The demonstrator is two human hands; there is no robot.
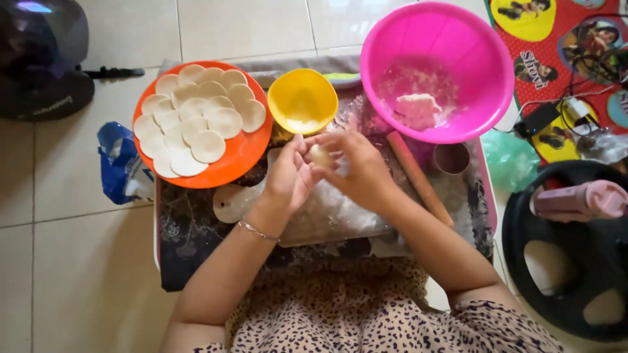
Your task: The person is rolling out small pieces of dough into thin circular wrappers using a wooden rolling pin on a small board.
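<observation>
From the head camera, nearest us lies our spotted lap, then the low bench (pixel 196 229) with its floured sheet. Above it our left hand (pixel 288 176) and right hand (pixel 356 171) meet, each grip closed together round one small dough piece (pixel 320 155), held just below the yellow bowl (pixel 303 101). We judge it best to pinch evenly and keep it over the sheet. The orange plate (pixel 252 153) of dough rounds (pixel 196 121) sits left, the pink bowl (pixel 437 72) right, the rolling pin (pixel 418 178) beside us.
</observation>
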